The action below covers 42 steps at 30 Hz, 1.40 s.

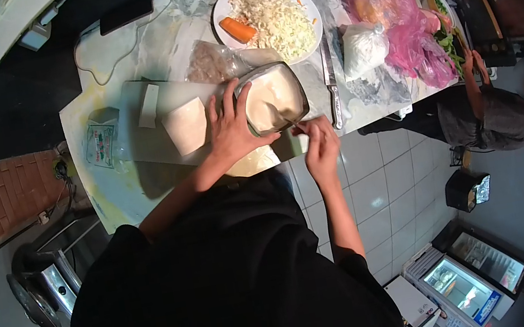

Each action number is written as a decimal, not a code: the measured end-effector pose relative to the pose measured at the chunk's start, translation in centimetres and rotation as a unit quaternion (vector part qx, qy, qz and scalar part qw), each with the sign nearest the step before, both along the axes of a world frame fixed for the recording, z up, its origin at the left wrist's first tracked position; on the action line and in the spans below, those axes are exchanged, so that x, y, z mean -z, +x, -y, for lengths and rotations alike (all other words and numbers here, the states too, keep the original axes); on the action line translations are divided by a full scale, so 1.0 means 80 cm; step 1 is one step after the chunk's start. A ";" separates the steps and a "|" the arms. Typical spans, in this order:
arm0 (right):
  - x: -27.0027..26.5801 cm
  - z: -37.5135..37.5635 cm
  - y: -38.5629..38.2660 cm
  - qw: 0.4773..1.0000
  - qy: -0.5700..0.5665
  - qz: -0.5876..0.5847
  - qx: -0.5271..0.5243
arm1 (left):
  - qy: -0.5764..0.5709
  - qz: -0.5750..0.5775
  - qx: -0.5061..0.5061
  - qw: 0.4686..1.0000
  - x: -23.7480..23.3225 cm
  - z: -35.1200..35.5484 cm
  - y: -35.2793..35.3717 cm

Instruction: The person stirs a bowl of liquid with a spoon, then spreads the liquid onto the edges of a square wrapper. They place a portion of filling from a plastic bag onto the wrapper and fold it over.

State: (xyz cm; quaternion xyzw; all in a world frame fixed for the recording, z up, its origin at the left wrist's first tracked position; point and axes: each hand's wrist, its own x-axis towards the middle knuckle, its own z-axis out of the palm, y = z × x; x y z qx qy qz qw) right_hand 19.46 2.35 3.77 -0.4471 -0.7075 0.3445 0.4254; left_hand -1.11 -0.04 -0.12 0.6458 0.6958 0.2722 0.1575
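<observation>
Table (115, 188) fills the top half of the view, with the person's black shirt below it. Another person stands off at 3 o'clock with their own hands at the far end, not involved here.

Cutting board (141, 142) sits at 9 o'clock from the hands with a pale square block (186, 126) on it. Plate (316, 30) of shredded cabbage plus a carrot piece (238, 29) is at 12 o'clock. Pink bag (388, 4) and white bag (364, 46) are at 2 o'clock. Knife (330, 83) lies just right of the tub, blade running 12 to 6.

Key relation: metal tub (271, 96), full of pale cream batter or dough, sits near the table's front edge directly between the two hands. Its long axis runs roughly 7 to 1 o'clock, nearly straight away from the body.

Left hand (229, 134) is on the tub's 9 o'clock wall, fingers spread and curled over the rim, gripping it. Right hand (321, 143) is at the tub's 5 o'clock corner, fingers bunched narrow and touching or just beside the rim; can't tell if it's pinching anything. The left hand has the fuller contact.
</observation>
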 end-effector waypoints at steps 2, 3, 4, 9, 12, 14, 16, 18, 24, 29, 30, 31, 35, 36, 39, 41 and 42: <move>0.012 -0.026 -0.008 0.999 -0.034 -0.038 -0.012 | -0.001 0.002 0.003 1.000 0.001 -0.001 -0.001; 0.023 -0.041 -0.007 0.994 -0.045 -0.101 -0.006 | -0.002 0.000 0.005 1.000 -0.001 0.001 -0.001; 0.025 -0.044 0.004 0.994 -0.049 -0.098 0.027 | -0.010 -0.016 0.008 1.000 -0.004 0.001 -0.001; 0.016 -0.001 0.017 0.982 -0.090 -0.140 0.095 | -0.010 -0.024 0.009 1.000 -0.006 -0.001 -0.001; 0.001 -0.002 -0.006 0.998 0.030 0.046 0.005 | -0.005 -0.028 0.009 1.000 -0.007 -0.002 0.000; 0.019 -0.033 -0.013 1.000 0.009 -0.025 0.017 | 0.000 -0.023 0.013 1.000 -0.007 -0.001 -0.001; 0.015 -0.042 -0.003 0.998 0.003 -0.043 0.052 | -0.006 -0.006 0.009 1.000 -0.004 -0.003 -0.002; 0.020 -0.016 0.018 0.996 -0.028 -0.052 0.070 | -0.009 -0.011 0.005 1.000 -0.004 -0.004 -0.001; 0.014 -0.015 -0.013 0.998 0.035 0.030 0.029 | -0.007 0.001 0.013 1.000 -0.002 -0.001 0.000; 0.000 -0.014 0.011 0.997 0.037 0.033 0.063 | -0.024 -0.002 0.005 1.000 -0.006 -0.005 -0.001; -0.006 -0.008 0.013 0.996 0.045 0.047 0.066 | -0.018 -0.004 0.004 1.000 -0.005 -0.005 -0.001; -0.006 -0.007 0.010 0.996 0.044 0.050 0.064 | -0.019 -0.002 0.003 1.000 -0.004 -0.006 -0.002; -0.003 -0.017 -0.020 0.996 0.058 0.064 -0.016 | -0.019 0.005 0.006 1.000 -0.001 -0.004 0.001; -0.004 -0.033 -0.021 0.997 0.049 0.066 -0.015 | -0.014 0.006 0.001 1.000 -0.002 -0.003 0.001; -0.022 -0.032 -0.005 0.993 0.064 0.094 0.009 | -0.011 0.003 -0.010 1.000 -0.006 -0.006 -0.001; -0.020 -0.007 0.016 0.994 0.015 0.111 0.017 | -0.014 0.004 -0.007 1.000 -0.001 -0.006 0.000; -0.019 0.001 0.015 0.995 0.021 0.096 -0.006 | -0.010 0.006 -0.005 1.000 0.000 -0.006 -0.001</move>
